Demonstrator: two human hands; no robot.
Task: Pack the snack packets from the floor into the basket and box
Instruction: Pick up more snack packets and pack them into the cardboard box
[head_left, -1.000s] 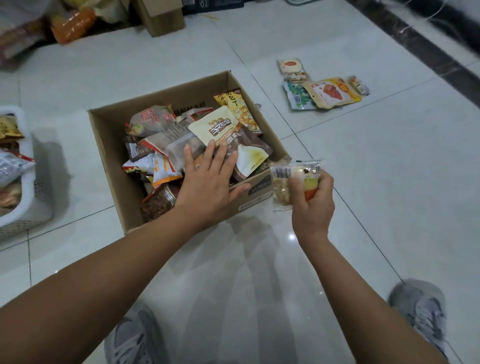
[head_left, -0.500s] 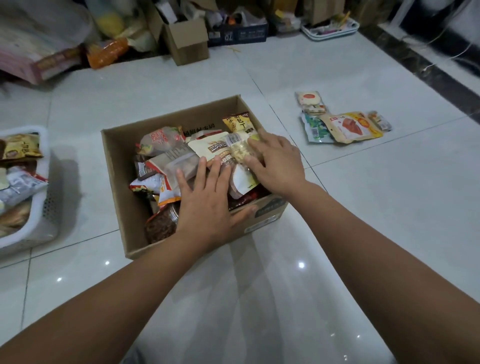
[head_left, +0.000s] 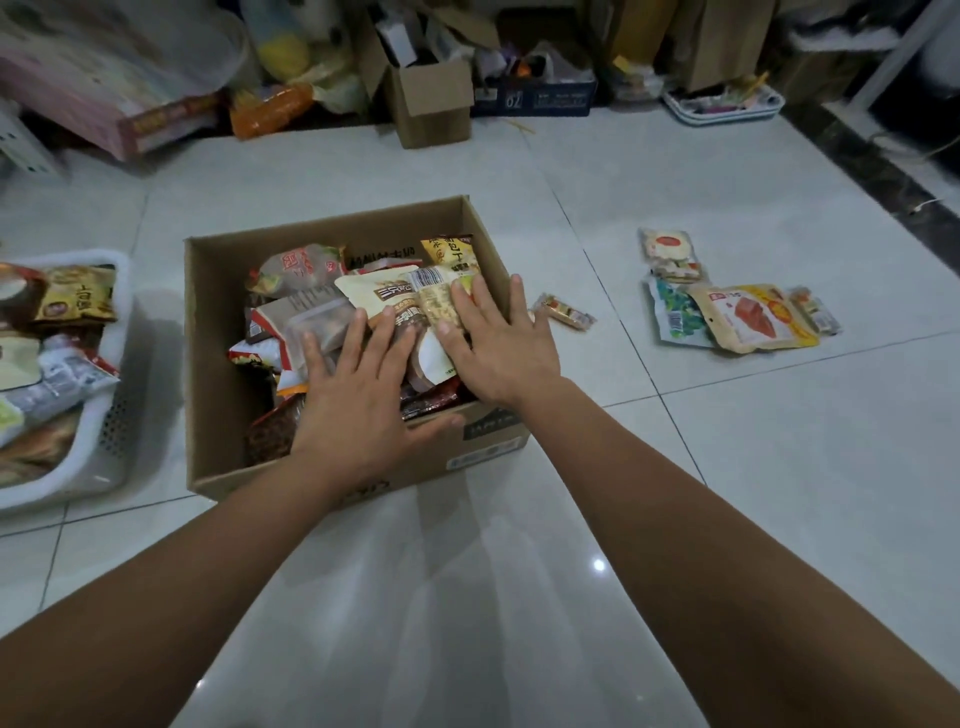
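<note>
Snack packets (head_left: 395, 306) — heaped in box (head_left: 218, 322) | your left hand (head_left: 358, 410), right hand (head_left: 498, 353): flat, pressing, gripping nothing | risk: harder push crushes them or slides one out.

dim indoor light | glare spot on floor (head_left: 599, 565) | edges blurred, bowed

Matt cardboard box (head_left: 218, 364), glossy plastic packets (head_left: 748, 317), white plastic basket (head_left: 109, 441), shiny tiled floor (head_left: 779, 467).
</note>
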